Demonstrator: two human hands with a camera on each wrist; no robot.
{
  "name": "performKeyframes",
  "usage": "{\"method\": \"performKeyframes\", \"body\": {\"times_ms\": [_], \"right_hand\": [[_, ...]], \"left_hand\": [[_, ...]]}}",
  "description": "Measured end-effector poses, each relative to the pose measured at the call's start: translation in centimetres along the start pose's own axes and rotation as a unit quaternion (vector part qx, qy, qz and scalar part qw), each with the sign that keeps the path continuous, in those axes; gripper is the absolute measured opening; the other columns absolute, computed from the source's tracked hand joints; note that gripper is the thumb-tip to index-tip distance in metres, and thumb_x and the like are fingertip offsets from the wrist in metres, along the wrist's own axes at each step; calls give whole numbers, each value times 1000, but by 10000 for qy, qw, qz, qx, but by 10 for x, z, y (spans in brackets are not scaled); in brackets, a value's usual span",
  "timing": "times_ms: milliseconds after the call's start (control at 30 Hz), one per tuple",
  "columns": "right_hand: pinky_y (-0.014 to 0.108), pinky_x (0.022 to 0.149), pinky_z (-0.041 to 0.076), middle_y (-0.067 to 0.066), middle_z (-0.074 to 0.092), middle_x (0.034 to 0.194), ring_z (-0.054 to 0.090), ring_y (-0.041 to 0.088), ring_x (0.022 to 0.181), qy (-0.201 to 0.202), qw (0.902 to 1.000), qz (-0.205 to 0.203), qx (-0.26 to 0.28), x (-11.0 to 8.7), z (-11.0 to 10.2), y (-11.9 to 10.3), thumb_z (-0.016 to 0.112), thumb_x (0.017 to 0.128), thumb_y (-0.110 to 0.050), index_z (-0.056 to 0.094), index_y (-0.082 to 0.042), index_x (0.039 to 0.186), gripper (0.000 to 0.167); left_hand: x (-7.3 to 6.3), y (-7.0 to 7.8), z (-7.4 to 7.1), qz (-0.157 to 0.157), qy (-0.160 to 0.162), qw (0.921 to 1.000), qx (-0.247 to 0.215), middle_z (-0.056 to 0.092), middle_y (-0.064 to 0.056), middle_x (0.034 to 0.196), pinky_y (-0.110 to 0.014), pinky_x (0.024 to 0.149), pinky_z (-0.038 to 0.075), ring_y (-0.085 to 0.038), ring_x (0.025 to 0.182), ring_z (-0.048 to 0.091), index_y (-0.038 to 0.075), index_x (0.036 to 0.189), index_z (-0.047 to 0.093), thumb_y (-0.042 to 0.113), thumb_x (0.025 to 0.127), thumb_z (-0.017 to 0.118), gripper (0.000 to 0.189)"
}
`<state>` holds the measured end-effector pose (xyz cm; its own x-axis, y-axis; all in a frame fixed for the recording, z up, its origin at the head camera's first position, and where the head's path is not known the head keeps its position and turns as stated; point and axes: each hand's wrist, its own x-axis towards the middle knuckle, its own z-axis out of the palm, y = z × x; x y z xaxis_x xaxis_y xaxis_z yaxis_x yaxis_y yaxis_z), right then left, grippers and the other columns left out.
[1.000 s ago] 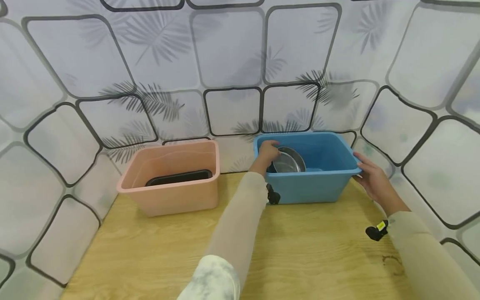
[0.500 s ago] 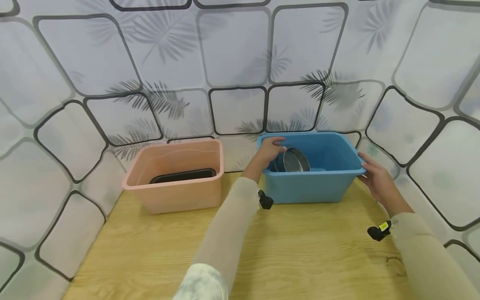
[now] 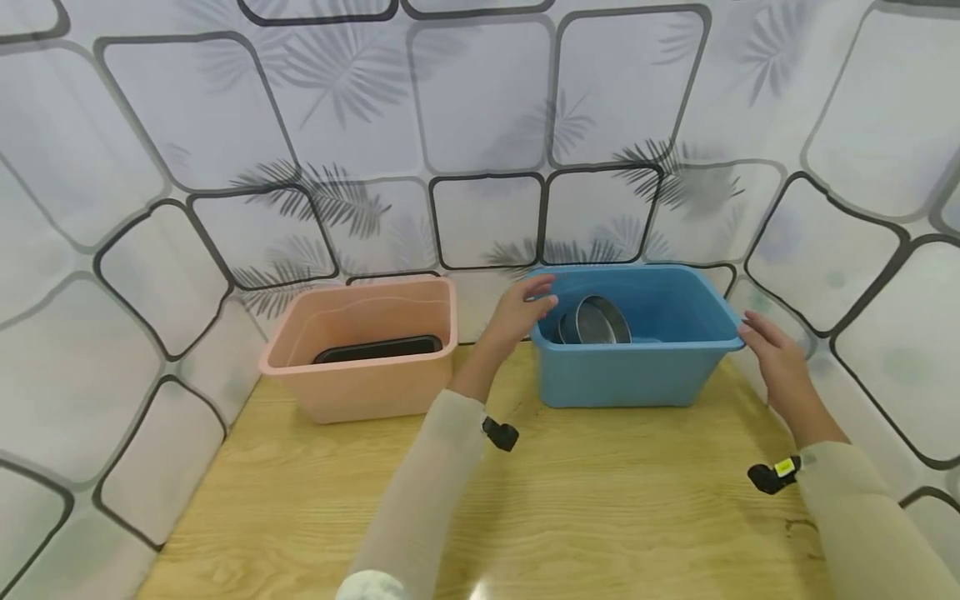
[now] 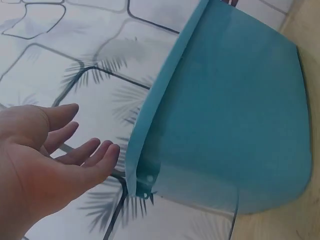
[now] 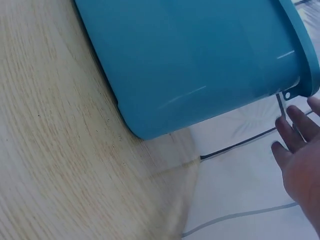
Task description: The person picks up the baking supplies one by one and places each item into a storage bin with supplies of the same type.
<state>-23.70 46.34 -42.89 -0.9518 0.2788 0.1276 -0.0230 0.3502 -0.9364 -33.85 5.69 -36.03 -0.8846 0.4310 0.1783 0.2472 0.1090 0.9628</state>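
Note:
My left hand [image 3: 517, 312] hovers just off the left end of the blue tub [image 3: 615, 375], fingers loosely bent with nothing between them. In the left wrist view that hand [image 4: 60, 160] is apart from the tub's rim. Inside the tub's left part, a round metal pan [image 3: 603, 321] leans tilted, with another round piece partly hidden behind it. At the tub's right end, my right hand [image 3: 780, 358] has its fingertips beside the rim; in the right wrist view the fingers [image 5: 290, 135] are spread and hold nothing.
A peach tub [image 3: 375, 392] stands to the left on the wooden table [image 3: 570, 492], with a dark tray [image 3: 378, 349] lying in it. A patterned curtain [image 3: 487, 100] rises behind and at both sides.
My left hand has come out of the blue tub and moved left, leaving the metal pan leaning inside. My right hand has let go of the rim and drawn slightly away.

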Motion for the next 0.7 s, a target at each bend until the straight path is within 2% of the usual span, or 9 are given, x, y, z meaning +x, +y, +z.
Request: {"method": "performKeyframes", "body": {"times_ms": [33,67,167,300,400,500,633,700], "right_hand": [[52,126,15,-2,27,166,23,19,154,102,9994,-9,-331,-1,0,-2,45,105,-50,25,-23,162,66],[59,124,15,0,28,166,20,27,154,219,9980,-39,-585,-2,1,-4,43,105,-52,25,-22,162,66],[63,119,24,15,27,165,27,39,150,557,9928,-180,-1042,-5,1,-10,39,106,-49,28,-14,160,65],[68,115,24,27,23,162,29,49,144,915,9825,-610,-1506,-10,7,-15,39,107,-39,31,-4,158,62],[72,115,17,31,21,161,20,54,146,1013,9747,-1004,-1720,-19,16,-19,41,107,-33,30,2,157,61],[72,117,9,35,26,157,18,57,145,1176,9631,-1408,-1968,-31,27,-22,45,105,-27,31,7,154,61],[70,119,-4,38,30,153,21,60,141,1330,9470,-1781,-2319,-48,45,-24,48,104,-26,34,14,150,62],[71,117,-8,38,30,152,22,60,141,1318,9408,-1900,-2477,-57,56,-25,49,105,-29,34,14,149,63]], "left_hand": [[-5,-1,-2,19,50,10000,22,51,-7,151,-43,106,50,-27,133,55,22,148,52,22,103,60,45],[-11,-1,-4,31,108,9999,52,51,-8,152,-44,106,50,-28,133,54,22,149,51,23,104,59,47],[-25,-4,-9,40,331,9992,237,49,-10,153,-46,104,50,-29,135,52,23,152,46,24,104,57,49],[-44,-8,-17,68,757,9929,918,47,-12,154,-51,103,49,-32,133,51,22,154,43,27,105,54,51],[-61,-12,-22,160,1051,9821,1555,46,-10,155,-52,104,48,-33,134,50,20,154,44,31,105,52,51],[-78,-19,-24,276,1224,9715,2010,45,-8,155,-53,111,42,-33,140,44,17,153,45,31,105,51,50],[-101,-30,-25,328,1362,9525,2705,44,-10,155,-55,117,34,-35,145,35,14,151,46,30,105,50,49],[-111,-35,-26,353,1401,9407,3069,43,-13,155,-57,116,35,-37,145,35,12,151,46,31,106,50,49]]}}
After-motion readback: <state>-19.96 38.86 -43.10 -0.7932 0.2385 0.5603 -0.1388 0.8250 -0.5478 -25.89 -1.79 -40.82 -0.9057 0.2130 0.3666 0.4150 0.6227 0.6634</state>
